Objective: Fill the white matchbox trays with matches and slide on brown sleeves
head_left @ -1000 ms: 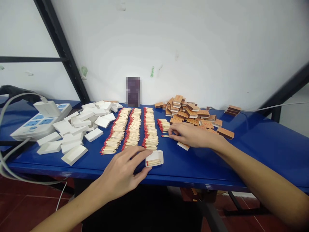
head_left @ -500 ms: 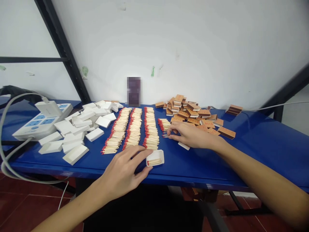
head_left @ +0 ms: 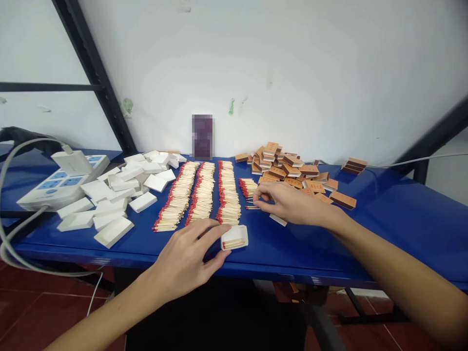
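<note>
My left hand [head_left: 188, 253] grips a small white matchbox tray [head_left: 240, 231] at its left end, between thumb and fingers. Inside the tray, a few red-headed matches [head_left: 234, 243] lie along the near side. My right hand [head_left: 281, 200] is closed in a pinch at the tabletop, its thumb and index finger on a match [head_left: 250, 208] whose red head points left. Just beyond these fingertips lies a short row of matches [head_left: 248, 186]. Three long rows of matches, the nearest being the right row [head_left: 228, 195], run away from me behind the tray.
White inner trays [head_left: 120, 187] are heaped on the left beside a power strip [head_left: 54, 187] with cables. Orange-brown matchbox sleeves [head_left: 288, 168] pile up at the back right. A dark blurred rectangular object [head_left: 202, 137] leans against the wall. Everything stands on a blue table [head_left: 395, 224].
My right fingers have shifted slightly over the loose matches, and fewer of these show apart at the fingertips. My left hand and the tray keep their place.
</note>
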The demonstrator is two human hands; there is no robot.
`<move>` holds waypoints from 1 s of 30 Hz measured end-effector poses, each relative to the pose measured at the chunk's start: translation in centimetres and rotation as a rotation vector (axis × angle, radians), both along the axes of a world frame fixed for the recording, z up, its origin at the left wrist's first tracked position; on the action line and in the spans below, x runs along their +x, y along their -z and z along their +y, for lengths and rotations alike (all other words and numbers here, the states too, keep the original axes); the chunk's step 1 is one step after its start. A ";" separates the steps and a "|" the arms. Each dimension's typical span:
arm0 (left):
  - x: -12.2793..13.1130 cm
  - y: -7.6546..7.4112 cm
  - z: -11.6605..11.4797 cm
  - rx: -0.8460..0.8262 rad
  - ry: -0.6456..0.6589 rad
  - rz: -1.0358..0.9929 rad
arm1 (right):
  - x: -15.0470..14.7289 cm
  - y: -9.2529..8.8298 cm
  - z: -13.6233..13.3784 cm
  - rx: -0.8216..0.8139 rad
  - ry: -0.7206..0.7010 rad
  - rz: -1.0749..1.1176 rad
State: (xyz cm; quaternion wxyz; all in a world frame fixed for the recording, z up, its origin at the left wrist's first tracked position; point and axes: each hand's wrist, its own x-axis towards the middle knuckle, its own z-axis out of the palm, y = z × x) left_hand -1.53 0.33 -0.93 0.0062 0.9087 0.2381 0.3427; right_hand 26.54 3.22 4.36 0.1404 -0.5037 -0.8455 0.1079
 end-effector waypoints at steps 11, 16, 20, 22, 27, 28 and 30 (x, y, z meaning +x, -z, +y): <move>0.0 0.0 0.1 0.002 0.005 0.007 | -0.2 0.4 -0.2 -0.039 -0.009 -0.110; 0.0 0.1 0.0 -0.011 0.001 0.005 | -0.8 0.3 -0.7 0.099 -0.065 -0.025; 0.1 0.0 0.0 -0.020 -0.008 0.009 | -1.9 -0.3 -2.3 0.198 -0.180 0.105; 0.1 0.0 0.0 -0.027 -0.009 0.014 | -2.7 -0.3 -3.2 0.155 -0.285 0.125; 0.1 0.0 0.0 -0.033 0.002 0.014 | -4.5 0.4 -4.2 0.029 -0.379 0.089; 0.1 0.0 -0.1 -0.032 0.001 0.017 | -4.5 0.5 -4.2 0.042 -0.378 0.091; 0.1 0.0 -0.1 -0.023 -0.001 0.022 | -4.2 0.3 -4.0 0.128 -0.349 0.104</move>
